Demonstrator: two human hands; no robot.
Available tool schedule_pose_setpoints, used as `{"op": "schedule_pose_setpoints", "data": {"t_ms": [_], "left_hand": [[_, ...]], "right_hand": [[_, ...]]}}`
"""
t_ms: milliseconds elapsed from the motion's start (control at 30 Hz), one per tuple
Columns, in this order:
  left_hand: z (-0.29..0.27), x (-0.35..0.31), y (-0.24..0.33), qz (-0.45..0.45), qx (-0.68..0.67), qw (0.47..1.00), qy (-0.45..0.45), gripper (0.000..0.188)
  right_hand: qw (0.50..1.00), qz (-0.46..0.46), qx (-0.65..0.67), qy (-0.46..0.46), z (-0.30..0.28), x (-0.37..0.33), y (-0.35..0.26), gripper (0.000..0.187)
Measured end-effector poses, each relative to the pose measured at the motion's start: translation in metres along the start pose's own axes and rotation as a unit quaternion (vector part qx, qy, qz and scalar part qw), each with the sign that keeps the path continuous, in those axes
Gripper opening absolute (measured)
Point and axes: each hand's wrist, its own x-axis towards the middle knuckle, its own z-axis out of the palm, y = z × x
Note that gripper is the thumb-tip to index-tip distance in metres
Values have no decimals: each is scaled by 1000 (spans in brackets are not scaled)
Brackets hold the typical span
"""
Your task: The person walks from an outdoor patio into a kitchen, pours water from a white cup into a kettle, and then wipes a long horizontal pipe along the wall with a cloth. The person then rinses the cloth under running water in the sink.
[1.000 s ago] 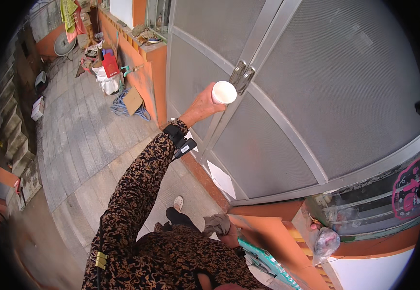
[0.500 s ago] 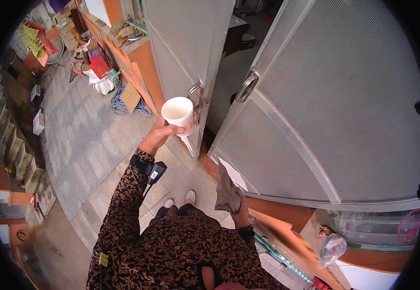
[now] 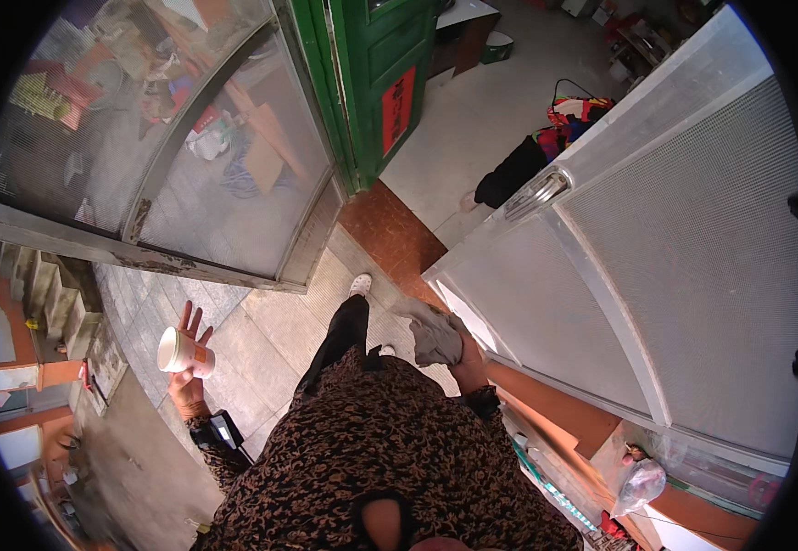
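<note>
Off to the left, my left hand (image 3: 186,387) grips a white paper cup (image 3: 189,355) tipped sideways, with some fingers extended past it. The cup's mouth faces left; its contents cannot be made out. Close to my right side, my right hand (image 3: 468,356) is closed on a crumpled grey cloth (image 3: 434,336). The screen door on the left (image 3: 224,266) stands swung outward, beyond my left hand. Near the cloth is the right screen door (image 3: 591,303), which has a metal handle (image 3: 538,191).
Ahead lies a reddish-brown threshold (image 3: 388,234) beside a green inner door (image 3: 371,92). Indoors, a person in a colourful top and dark trousers (image 3: 513,174) is partly hidden by the right door. Concrete steps (image 3: 55,294) are on the left; a clear plastic bag (image 3: 639,485) sits lower right.
The left screen door has swung outward to the left, revealing the doorway. My left hand has moved left and down with the cup, which now tips sideways. My right hand still holds the cloth.
</note>
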Motion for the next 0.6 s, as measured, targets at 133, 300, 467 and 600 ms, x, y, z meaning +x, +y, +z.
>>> {"op": "schedule_pose_setpoints", "data": {"t_ms": [133,300,467,600], "left_hand": [[33,79,-31,-42,-70,989,-121,89],[122,218,-58,-143,-38,956,-252,79],[190,314,-54,-106,133,921,-350,54],[210,366,-60,-82,217,879,-418,58]], "right_hand": [[987,-4,-157,-22,28,55,-16,35],[997,56,-54,-1,97,125,-32,34],[994,44,-91,-31,187,200,-50,34],[984,10,-165,71,241,267,-54,34]]}}
